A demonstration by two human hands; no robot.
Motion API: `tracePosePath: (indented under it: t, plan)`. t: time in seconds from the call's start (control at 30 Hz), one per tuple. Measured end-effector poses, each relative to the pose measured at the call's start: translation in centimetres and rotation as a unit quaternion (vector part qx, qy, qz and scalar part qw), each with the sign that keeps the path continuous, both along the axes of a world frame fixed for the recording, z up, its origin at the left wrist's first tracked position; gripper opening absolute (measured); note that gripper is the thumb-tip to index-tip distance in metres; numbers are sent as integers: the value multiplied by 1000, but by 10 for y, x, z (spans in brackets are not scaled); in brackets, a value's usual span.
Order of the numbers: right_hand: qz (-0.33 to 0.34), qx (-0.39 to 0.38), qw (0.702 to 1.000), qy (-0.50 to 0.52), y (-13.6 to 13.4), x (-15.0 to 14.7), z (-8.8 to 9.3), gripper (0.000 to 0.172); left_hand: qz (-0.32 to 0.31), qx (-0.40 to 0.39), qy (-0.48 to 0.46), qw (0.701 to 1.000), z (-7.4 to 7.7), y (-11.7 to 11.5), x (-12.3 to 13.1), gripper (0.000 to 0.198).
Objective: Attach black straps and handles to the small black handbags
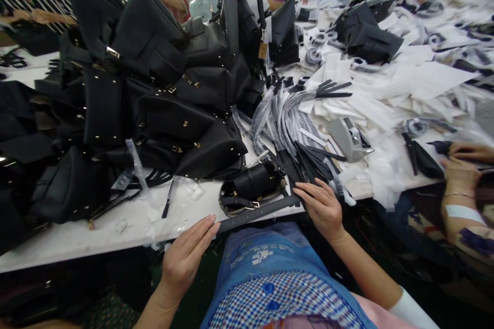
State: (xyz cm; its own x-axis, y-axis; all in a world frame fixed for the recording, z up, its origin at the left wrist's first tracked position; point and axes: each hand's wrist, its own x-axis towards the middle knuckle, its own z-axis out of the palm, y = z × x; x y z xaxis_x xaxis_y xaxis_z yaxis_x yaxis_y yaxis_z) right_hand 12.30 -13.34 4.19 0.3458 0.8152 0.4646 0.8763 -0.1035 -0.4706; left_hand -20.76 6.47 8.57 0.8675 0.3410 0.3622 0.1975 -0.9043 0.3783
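A flat black strap (258, 214) with small holes stretches along the front edge of the table. Its left end is between the fingers of my left hand (189, 256), with the thumb hidden. My right hand (322, 209) pinches the other end, fingers over the top. Just behind the strap, a small black bag (250, 183) with a metal buckle lies on the table. Behind my right hand fans out a bundle of black straps (287, 121), many wrapped in clear plastic.
Black handbags (177, 123) are piled high on the left. White paper scraps (370, 87) cover the right side, with a grey tape dispenser (345, 139) among them. A metal post (230, 5) rises mid-table. A co-worker's hands (463, 167) work at far right; other people stand across.
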Motion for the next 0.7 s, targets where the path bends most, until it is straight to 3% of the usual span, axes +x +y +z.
tracePosePath:
  t: [0.2, 0.33, 0.5, 0.6, 0.7]
  plan:
    - [-14, -9, 999, 33, -6, 2, -3, 37, -4, 5, -6, 1000, -5, 6, 1, 52]
    - [-1, -79, 980, 182, -7, 3, -3, 30, 5, 2, 0, 1000, -10, 10, 1, 53]
    - [71, -221, 864, 448, -8, 5, 5, 42, 11, -6, 5, 1000, -15, 16, -3, 50]
    - [29, -230, 813, 533, -8, 5, 8, 43, 12, -57, 35, 998, -19, 18, -5, 46]
    - [-14, -208, 771, 602, -6, 6, 6, 50, 38, -174, 95, 979, -22, 15, -4, 39]
